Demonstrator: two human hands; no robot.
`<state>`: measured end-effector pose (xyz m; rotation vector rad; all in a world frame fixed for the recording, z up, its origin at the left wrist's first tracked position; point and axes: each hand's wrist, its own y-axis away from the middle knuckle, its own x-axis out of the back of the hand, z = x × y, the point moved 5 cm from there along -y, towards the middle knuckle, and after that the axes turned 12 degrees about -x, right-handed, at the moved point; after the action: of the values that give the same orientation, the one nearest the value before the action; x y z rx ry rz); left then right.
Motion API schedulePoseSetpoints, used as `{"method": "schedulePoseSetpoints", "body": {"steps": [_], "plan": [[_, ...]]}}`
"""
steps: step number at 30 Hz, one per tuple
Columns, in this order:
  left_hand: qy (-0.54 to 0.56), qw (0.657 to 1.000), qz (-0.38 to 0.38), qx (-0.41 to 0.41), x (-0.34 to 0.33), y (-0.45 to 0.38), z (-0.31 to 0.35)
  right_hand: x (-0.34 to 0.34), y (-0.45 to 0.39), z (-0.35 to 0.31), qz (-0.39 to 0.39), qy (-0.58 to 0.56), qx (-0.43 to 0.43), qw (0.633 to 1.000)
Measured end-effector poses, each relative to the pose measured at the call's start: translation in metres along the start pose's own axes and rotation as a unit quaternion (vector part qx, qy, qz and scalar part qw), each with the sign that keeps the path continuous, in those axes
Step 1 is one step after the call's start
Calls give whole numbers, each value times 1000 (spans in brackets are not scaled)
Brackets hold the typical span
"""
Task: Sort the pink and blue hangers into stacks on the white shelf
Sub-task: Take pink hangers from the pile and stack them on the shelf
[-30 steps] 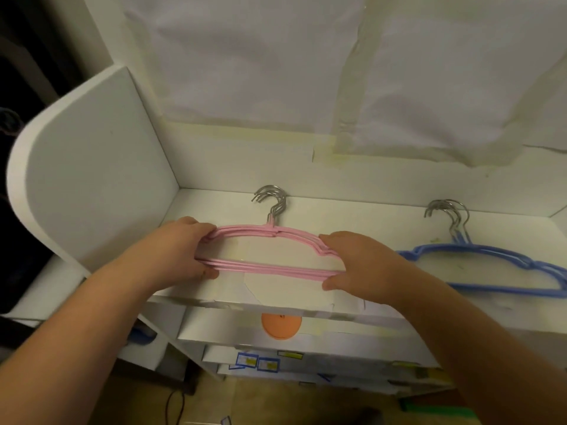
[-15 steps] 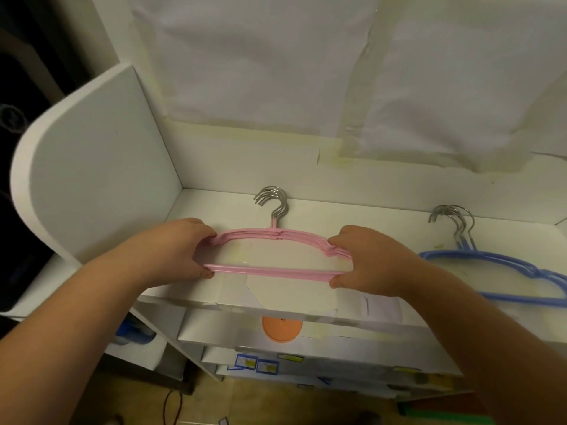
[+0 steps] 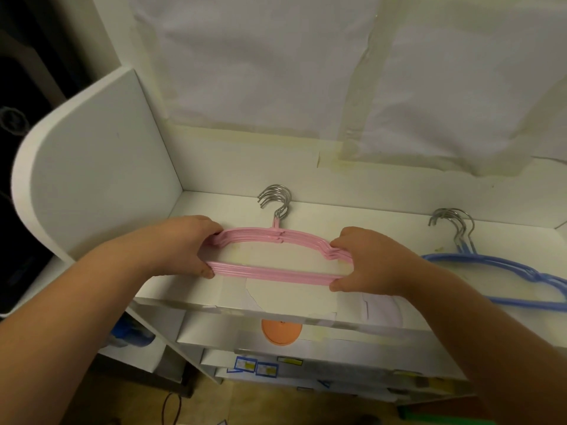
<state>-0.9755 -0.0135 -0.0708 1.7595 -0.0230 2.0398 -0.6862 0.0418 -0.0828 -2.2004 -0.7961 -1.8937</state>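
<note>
Probably a home storage corner: white shelf unit, taped paper-covered wall.

The stacked pink hangers look like smooth coated plastic with a slight sheen, topped by shiny bare-metal hooks; the blue hangers have the same finish. The white shelf board is matt, smooth laminate patched with paper. Behind hang white sheets, perhaps paper, edged in yellowed tape.

one stack of hangers lies on the shelf toward its left, hooks pointing to the back wall, a hand at each end. a second stack lies well apart to its right.
</note>
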Motion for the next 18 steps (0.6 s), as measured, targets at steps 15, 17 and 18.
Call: {"method": "schedulePoseSetpoints", "body": {"steps": [15,17,18], "plan": [[-78,997,-26,9,-2,-1,5,5,-1,5,-22,18,18,999],[-74,997,-28,10,-2,-2,4,5,-4,6,-25,24,14,999],[-69,997,-31,11,-2,-2,3,5,-6,7,-30,26,8,999]]}}
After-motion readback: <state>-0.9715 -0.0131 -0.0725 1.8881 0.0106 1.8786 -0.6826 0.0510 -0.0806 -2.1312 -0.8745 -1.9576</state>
